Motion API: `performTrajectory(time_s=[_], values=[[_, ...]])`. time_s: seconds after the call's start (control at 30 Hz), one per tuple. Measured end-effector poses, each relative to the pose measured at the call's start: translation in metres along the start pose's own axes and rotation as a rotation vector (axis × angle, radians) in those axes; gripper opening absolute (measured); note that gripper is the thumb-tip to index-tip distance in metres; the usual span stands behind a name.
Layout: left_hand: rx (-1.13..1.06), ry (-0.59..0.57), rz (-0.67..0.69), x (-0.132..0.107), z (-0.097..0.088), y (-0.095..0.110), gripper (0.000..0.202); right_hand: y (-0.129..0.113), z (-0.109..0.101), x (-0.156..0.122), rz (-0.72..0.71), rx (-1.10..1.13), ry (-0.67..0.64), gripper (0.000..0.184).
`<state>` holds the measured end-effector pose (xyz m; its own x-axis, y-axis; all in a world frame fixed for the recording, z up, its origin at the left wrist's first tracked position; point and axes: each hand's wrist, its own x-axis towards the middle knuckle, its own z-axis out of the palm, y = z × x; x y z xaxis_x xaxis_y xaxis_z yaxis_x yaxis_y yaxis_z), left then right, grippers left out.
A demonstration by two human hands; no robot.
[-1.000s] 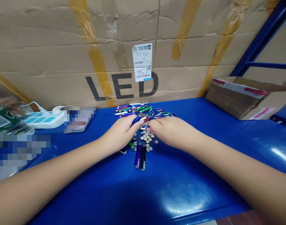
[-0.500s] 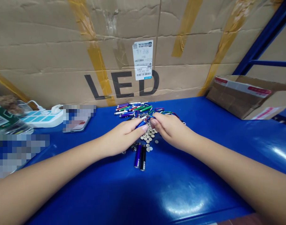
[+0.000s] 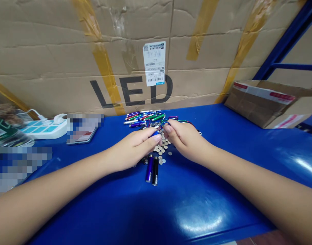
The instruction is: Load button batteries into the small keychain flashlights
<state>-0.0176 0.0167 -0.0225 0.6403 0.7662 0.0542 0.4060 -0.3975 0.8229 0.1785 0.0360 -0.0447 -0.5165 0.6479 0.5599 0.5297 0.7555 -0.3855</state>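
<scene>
Pinched between the thumb and fingers of my left hand [image 3: 135, 146] is a small blue flashlight [image 3: 155, 133], mostly covered by the grip. My right hand [image 3: 184, 136] is closed close beside it, thumb and forefinger on a blue carabiner clip [image 3: 165, 123] at the flashlight's end. Under both hands lie many button cells [image 3: 161, 149]. Nearer to me, a purple metal tube [image 3: 149, 169] and a black metal tube [image 3: 155, 172] rest side by side. Behind the hands is a pile of colored mini flashlights [image 3: 137, 117] with carabiners.
The blue table [image 3: 197, 194] backs onto a large cardboard box [image 3: 197, 78] marked LED. On the left are a white power strip [image 3: 59, 129], a phone [image 3: 88, 136] and a plastic bottle [image 3: 8, 132]. An open carton [image 3: 258, 105] stands at right.
Both hands keep their hold and have barely moved. Less of the blue flashlight shows past my left thumb now. The whole view has shifted slightly.
</scene>
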Motion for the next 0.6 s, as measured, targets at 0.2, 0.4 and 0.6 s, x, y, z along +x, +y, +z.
performTrajectory(time_s=[0.2,0.4,0.6], values=[[0.027,0.029,0.033,-0.0003,-0.0006,0.0001,0.033,-0.0019,-0.0006,0.0001,-0.031,-0.001,0.017,0.033],[-0.128,0.013,-0.003,-0.0001,0.0019,0.0017,0.032,-0.0043,0.0026,0.0005,-0.019,0.063,0.037,0.038],[-0.195,-0.003,-0.012,0.001,0.0025,0.0026,0.032,-0.0056,0.0039,0.0004,0.005,0.094,0.002,0.041]])
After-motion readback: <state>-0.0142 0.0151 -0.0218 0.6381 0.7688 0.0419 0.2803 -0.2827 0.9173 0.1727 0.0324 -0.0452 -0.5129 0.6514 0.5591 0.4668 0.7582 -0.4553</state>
